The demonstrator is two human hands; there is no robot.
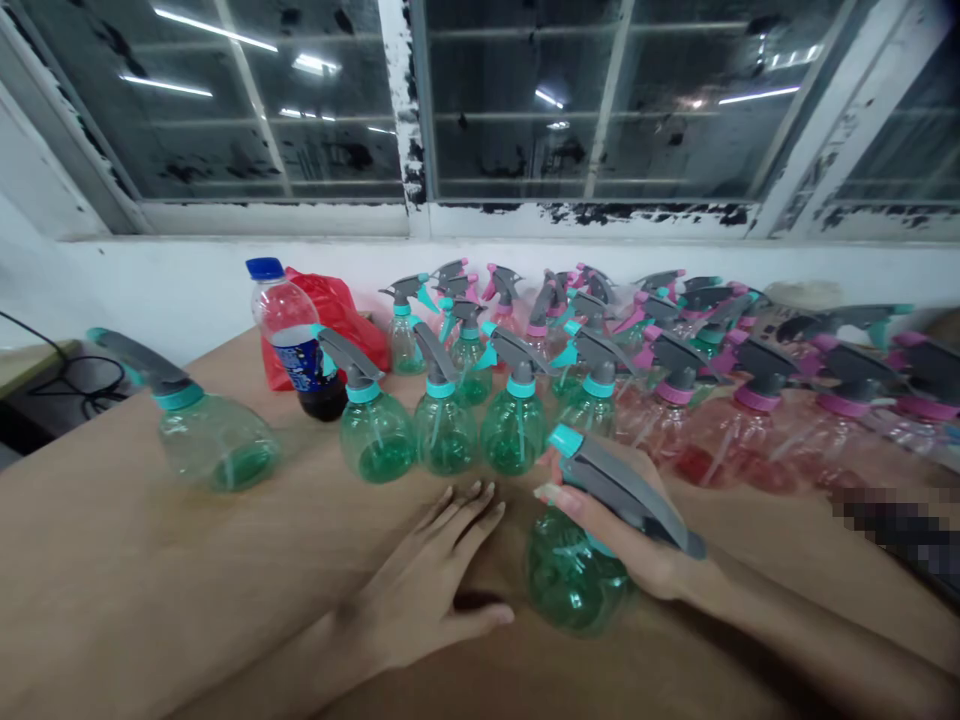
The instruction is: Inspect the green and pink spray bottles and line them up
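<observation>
My right hand is wrapped round the neck of a green spray bottle with a grey and turquoise trigger head. The bottle leans, and green liquid shows inside it. Flat on the table, fingers spread, my left hand lies just left of that bottle and holds nothing. Beyond my fingertips stands a row of similar green spray bottles. Another green spray bottle stands apart at the left, its head pointing to the upper left.
Pink spray bottles fill the right side, with several more rows behind. A soda bottle with a blue cap and dark liquid stands before a red plastic bag. Windows rise behind the wooden table. A black cable lies at far left.
</observation>
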